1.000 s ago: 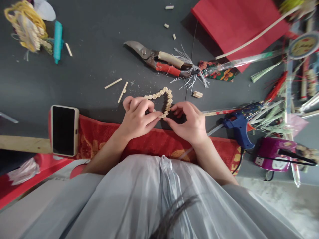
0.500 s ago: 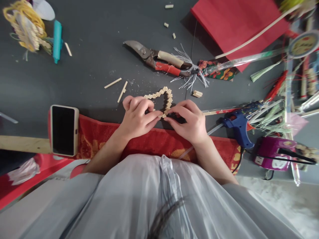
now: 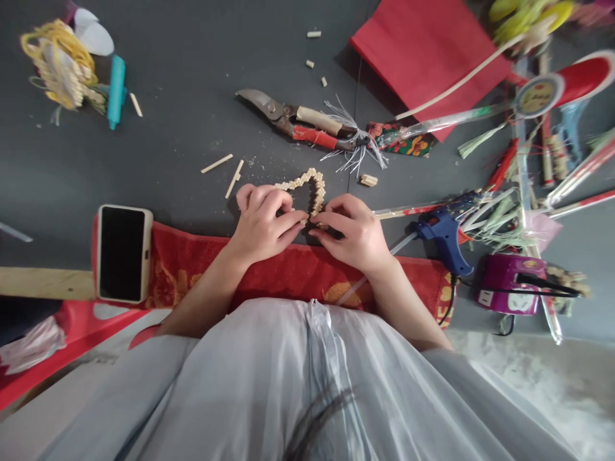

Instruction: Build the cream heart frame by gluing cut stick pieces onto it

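Observation:
A cream, knobbly braided strand (image 3: 318, 187) bends into a heart-like loop on the dark grey table in front of me. My left hand (image 3: 264, 221) pinches the strand near its lower point with thumb and forefinger, the other fingers curled. Facing it, my right hand (image 3: 354, 232) is closed, thumb and fingertips on the strand's lower right end. The two sets of fingertips nearly meet, and they hide the strand's ends. Just beyond my hands lie thin cream sticks (image 3: 234, 179) and a small cream bundle (image 3: 368, 180).
Pruning shears (image 3: 312, 127) lie farther back. A blue glue gun (image 3: 444, 240) and a purple power block (image 3: 512, 285) are at the right. The phone (image 3: 123, 253) rests on a red towel (image 3: 192, 256). A red paper sheet (image 3: 427, 57) and a teal tool (image 3: 116, 91) lie farther off.
The view has shifted, so items on the right appear farther left. My right hand's fingertips have come slightly lower and closer to the left hand's; both hands stay at the strand.

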A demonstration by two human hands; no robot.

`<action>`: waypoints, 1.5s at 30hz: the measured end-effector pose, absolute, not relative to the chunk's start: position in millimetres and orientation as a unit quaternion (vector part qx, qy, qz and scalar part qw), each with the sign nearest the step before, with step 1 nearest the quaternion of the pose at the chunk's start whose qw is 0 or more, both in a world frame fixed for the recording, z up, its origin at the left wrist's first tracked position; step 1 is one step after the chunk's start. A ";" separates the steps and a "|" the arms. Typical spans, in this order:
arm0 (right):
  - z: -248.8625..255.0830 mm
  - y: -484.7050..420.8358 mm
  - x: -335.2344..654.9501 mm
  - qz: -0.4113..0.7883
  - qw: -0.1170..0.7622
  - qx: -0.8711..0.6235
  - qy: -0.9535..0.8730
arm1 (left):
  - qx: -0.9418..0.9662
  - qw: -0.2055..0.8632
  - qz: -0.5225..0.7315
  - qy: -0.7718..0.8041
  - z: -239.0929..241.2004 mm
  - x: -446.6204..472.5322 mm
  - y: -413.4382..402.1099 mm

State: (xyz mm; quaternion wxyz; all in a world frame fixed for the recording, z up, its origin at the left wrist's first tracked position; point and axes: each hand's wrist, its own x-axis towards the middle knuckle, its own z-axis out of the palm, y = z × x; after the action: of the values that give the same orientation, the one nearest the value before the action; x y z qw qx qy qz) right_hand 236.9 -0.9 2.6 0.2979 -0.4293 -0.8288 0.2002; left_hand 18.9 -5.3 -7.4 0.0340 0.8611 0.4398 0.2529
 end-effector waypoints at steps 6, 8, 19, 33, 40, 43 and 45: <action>27.0 -0.3 243.2 0.223 0.236 -0.447 -0.833 | 0.862 0.020 0.260 0.435 -7.5 19.8 -3.5; 36.3 2.2 249.2 0.212 0.200 -0.478 -0.829 | 0.863 0.016 0.251 0.439 -7.7 19.7 -3.4; 65.3 4.6 321.9 0.077 0.060 -0.690 -0.717 | 0.865 0.004 0.255 0.432 -5.5 18.7 -2.3; 39.0 -56.5 376.7 0.068 -0.043 -0.779 -0.622 | 0.863 0.005 0.263 0.432 -12.9 15.7 2.9; 34.3 -51.2 367.4 0.056 -0.039 -0.777 -0.626 | 0.859 0.020 0.267 0.437 -14.8 15.2 5.0; 32.7 -52.2 364.8 0.041 -0.037 -0.768 -0.638 | 0.859 0.016 0.269 0.436 -14.5 14.9 5.2; 32.4 -54.3 366.6 0.039 -0.005 -0.765 -0.643 | 0.859 0.020 0.272 0.434 -14.7 14.6 5.3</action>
State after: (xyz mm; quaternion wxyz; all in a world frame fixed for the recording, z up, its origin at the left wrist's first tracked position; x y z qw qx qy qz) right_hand 366.6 -54.3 32.4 -0.0055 -0.7649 -0.6429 0.0394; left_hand 14.6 5.3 -14.7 0.0196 0.8587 0.4342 0.2717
